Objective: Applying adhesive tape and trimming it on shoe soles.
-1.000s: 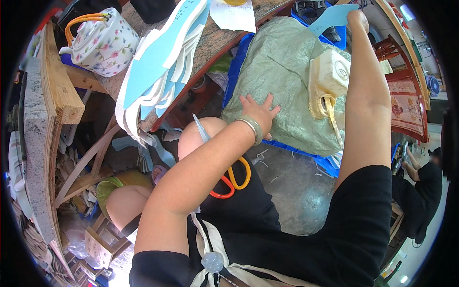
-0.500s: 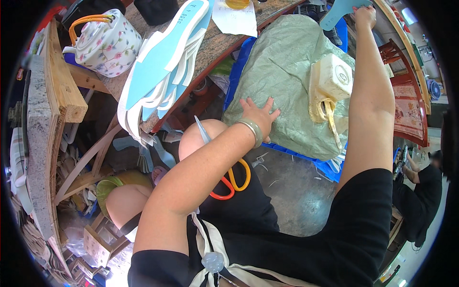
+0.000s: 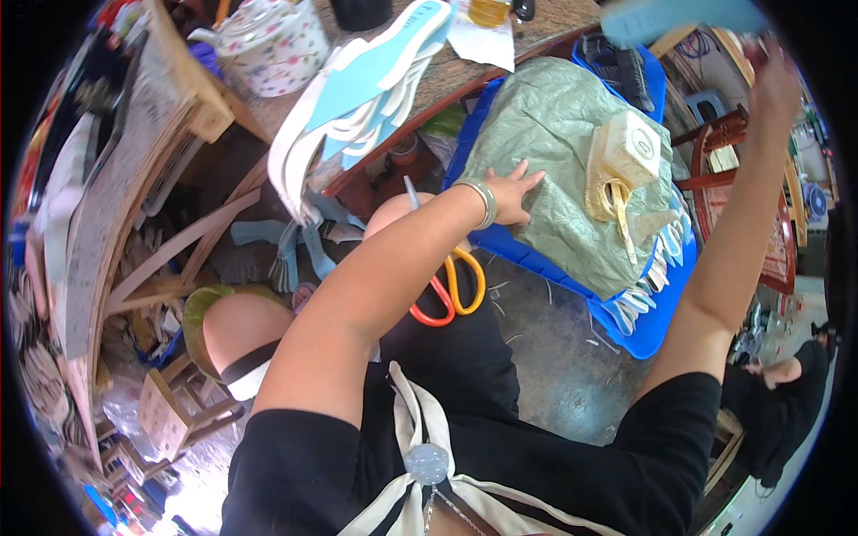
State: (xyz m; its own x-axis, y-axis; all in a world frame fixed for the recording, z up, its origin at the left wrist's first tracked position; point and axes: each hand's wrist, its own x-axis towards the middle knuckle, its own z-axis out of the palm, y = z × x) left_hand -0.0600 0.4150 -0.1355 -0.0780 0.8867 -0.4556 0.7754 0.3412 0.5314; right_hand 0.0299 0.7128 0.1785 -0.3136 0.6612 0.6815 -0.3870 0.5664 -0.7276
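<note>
My left hand (image 3: 513,191) lies with fingers spread on a grey-green woven sack (image 3: 545,116), which covers a blue crate (image 3: 663,335). At the upper right, my right hand (image 3: 774,80) grips a light-blue insole (image 3: 679,20), blurred by motion. A cut, glue-stained white plastic jug (image 3: 631,152) rests on the sack, with a crusted yellowish strip hanging from its mouth. On my lap lie scissors (image 3: 481,284) with red and orange handles, partly behind my left forearm. A stack of white-edged blue insoles (image 3: 366,94) overhangs the table edge.
The stone-topped table (image 3: 547,29) bears a flowered teapot (image 3: 273,55) and a cup of amber liquid (image 3: 489,11). More blue insoles (image 3: 284,255) hang below it. A red wooden chair (image 3: 760,228) stands at the right; another person (image 3: 795,402) sits behind it. Scraps litter the floor.
My right hand has moved outward to the right with the insole. The view has shifted, showing more of the crate's right end. My left hand stays on the sack.
</note>
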